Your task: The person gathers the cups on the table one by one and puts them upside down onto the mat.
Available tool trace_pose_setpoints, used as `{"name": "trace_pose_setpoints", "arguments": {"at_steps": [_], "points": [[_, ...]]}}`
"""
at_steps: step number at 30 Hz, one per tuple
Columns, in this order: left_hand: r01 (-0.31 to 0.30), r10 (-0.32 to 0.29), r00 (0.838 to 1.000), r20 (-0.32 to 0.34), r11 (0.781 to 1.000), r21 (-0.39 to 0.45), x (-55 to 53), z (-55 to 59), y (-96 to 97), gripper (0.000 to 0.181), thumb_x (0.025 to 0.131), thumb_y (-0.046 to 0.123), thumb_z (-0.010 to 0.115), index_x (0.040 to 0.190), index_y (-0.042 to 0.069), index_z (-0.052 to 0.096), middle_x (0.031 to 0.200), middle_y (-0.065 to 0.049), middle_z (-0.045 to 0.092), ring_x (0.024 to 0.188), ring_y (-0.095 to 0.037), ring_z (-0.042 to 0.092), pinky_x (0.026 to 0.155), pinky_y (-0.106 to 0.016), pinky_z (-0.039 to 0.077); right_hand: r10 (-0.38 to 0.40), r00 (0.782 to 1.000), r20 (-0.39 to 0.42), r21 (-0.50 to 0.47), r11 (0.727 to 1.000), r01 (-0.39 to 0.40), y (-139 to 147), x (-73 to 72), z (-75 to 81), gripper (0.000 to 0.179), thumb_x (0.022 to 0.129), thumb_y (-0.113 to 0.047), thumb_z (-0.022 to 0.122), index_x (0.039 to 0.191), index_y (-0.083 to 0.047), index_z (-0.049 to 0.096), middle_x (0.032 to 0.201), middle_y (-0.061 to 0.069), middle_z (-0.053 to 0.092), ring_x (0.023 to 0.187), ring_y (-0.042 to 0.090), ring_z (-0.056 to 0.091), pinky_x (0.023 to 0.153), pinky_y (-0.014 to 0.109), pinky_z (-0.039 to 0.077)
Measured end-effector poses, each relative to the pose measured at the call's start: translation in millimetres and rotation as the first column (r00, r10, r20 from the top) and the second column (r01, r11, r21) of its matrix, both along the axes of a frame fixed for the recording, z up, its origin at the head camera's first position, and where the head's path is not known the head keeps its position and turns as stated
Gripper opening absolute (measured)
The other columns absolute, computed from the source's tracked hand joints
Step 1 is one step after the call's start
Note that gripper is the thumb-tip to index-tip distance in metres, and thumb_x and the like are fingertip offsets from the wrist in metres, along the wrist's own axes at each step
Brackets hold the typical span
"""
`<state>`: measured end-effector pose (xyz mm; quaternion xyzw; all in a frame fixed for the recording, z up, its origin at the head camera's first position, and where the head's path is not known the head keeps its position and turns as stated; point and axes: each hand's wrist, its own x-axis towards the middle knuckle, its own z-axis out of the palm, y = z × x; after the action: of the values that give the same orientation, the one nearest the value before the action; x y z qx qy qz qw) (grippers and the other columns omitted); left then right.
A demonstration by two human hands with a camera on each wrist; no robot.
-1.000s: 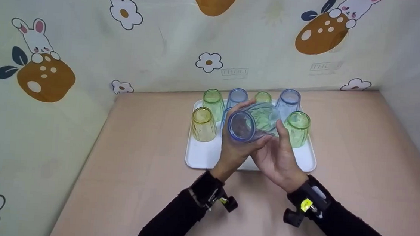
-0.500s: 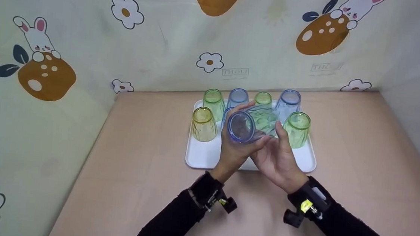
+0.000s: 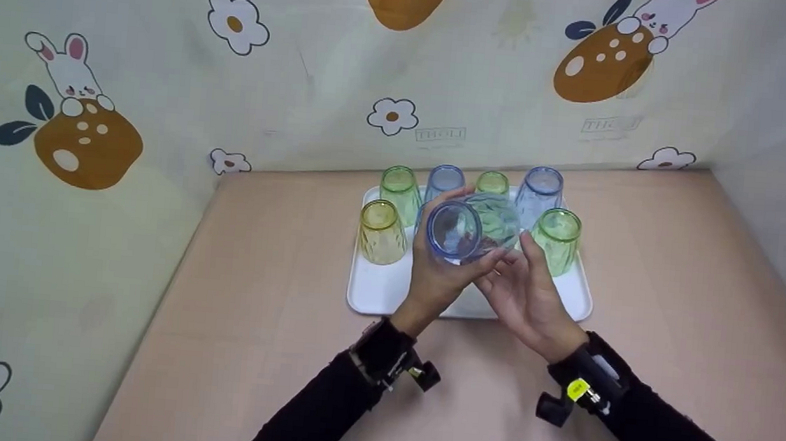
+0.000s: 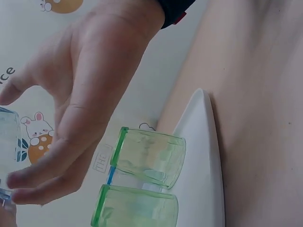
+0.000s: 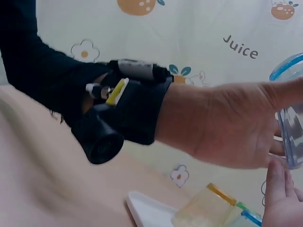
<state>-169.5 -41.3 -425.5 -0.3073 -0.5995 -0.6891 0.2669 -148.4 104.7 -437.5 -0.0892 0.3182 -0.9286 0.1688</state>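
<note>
A clear blue drinking glass [image 3: 455, 231] is held tilted over the white tray [image 3: 383, 295], its ringed base facing the head camera. My left hand [image 3: 439, 274] grips it round the side, thumb underneath at the front. On the right, my right hand [image 3: 533, 298] is at the wider mouth end, thumb and fingertips spread at the rim. In the left wrist view the right hand [image 4: 90, 99] reaches towards the glass [image 4: 7, 135], palm away from it. The right wrist view has the left hand [image 5: 227, 123] round the glass [image 5: 294, 120], with the right fingers [image 5: 275, 184] below.
On the tray, several upside-down glasses stand: a yellow one [image 3: 383, 234] at left, a green one [image 3: 557, 244] at right, and green and blue [image 3: 541, 190] ones behind. The tray lies on a pinkish table [image 3: 277, 260] against a patterned wall sheet [image 3: 322, 47].
The glass has turned a little in the hands, its base tipping upward. My right hand has drawn slightly to the right, its thumb shifting along the rim. The left hand still grips the glass.
</note>
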Motion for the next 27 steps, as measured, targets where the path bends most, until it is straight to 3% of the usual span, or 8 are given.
{"name": "trace_pose_setpoints", "arguments": {"at_steps": [4, 11, 14, 18, 21, 27], "points": [[-0.012, 0.013, 0.999, 0.038, 0.999, -0.034, -0.7, -1.3, -3.0, 0.085, 0.073, -0.001, 0.089, 0.143, 0.001, 0.042, 0.141, -0.018, 0.051, 0.125, -0.03, 0.054, 0.105, -0.049, 0.044, -0.04, 0.999, -0.007, 0.075, 0.996, 0.041, 11, -3.3, -2.8, 0.086, 0.102, -0.054, 0.049, 0.154, 0.007, 0.019, 0.149, 0.022, 0.035, 0.134, 0.027, 0.042, 0.115, 0.034, 0.032], [-0.1, 0.116, 0.988, 0.103, 0.984, -0.145, -0.1, -11.4, -9.0, 0.082, 0.071, 0.007, 0.093, 0.139, 0.0, 0.047, 0.132, -0.016, 0.052, 0.12, -0.026, 0.055, 0.103, -0.045, 0.046, -0.106, 0.994, -0.014, 0.098, 0.989, 0.107, 30, -7.1, -0.7, 0.084, 0.105, -0.051, 0.042, 0.154, 0.011, 0.014, 0.158, 0.027, 0.018, 0.147, 0.033, 0.025, 0.114, 0.034, 0.033], [-0.124, 0.16, 0.977, 0.144, 0.966, -0.228, 0.8, -16.8, -12.3, 0.082, 0.071, 0.012, 0.095, 0.137, 0.0, 0.048, 0.13, -0.01, 0.054, 0.119, -0.022, 0.055, 0.103, -0.039, 0.046, -0.132, 0.991, -0.024, 0.093, 0.987, 0.133, 35, -9.7, -0.7, 0.081, 0.106, -0.049, 0.039, 0.154, 0.012, 0.016, 0.159, 0.03, 0.013, 0.148, 0.037, 0.02, 0.115, 0.034, 0.032], [-0.153, 0.23, 0.955, 0.189, 0.923, -0.354, 1.8, -24.1, -16.6, 0.083, 0.07, 0.019, 0.095, 0.137, 0.003, 0.049, 0.128, -0.007, 0.055, 0.119, -0.019, 0.053, 0.103, -0.036, 0.044, -0.173, 0.985, -0.017, 0.084, 0.981, 0.174, 42, -12.5, -3.3, 0.08, 0.106, -0.048, 0.042, 0.153, 0.012, 0.018, 0.157, 0.032, 0.011, 0.148, 0.04, 0.016, 0.115, 0.034, 0.033], [-0.133, 0.248, 0.939, 0.238, 0.9, -0.415, 2.9, -29.0, -19.5, 0.085, 0.071, 0.019, 0.095, 0.139, 0.003, 0.047, 0.129, -0.007, 0.055, 0.12, -0.019, 0.051, 0.104, -0.036, 0.042, -0.188, 0.982, -0.01, 0.087, 0.978, 0.188, 46, -13.7, -6.6, 0.078, 0.106, -0.046, 0.04, 0.153, 0.012, 0.017, 0.157, 0.031, 0.01, 0.148, 0.04, 0.014, 0.114, 0.033, 0.033], [-0.015, 0.225, 0.905, 0.362, 0.866, -0.5, 8.1, -39.3, -22.3, 0.088, 0.076, 0.018, 0.091, 0.144, 0.003, 0.038, 0.135, -0.012, 0.052, 0.124, -0.022, 0.049, 0.107, -0.038, 0.04, -0.215, 0.976, -0.011, 0.098, 0.972, 0.216, 52, -14.2, -10.2, 0.072, 0.108, -0.045, 0.036, 0.151, 0.011, 0.021, 0.153, 0.028, 0.019, 0.147, 0.038, 0.019, 0.115, 0.033, 0.032]]}}
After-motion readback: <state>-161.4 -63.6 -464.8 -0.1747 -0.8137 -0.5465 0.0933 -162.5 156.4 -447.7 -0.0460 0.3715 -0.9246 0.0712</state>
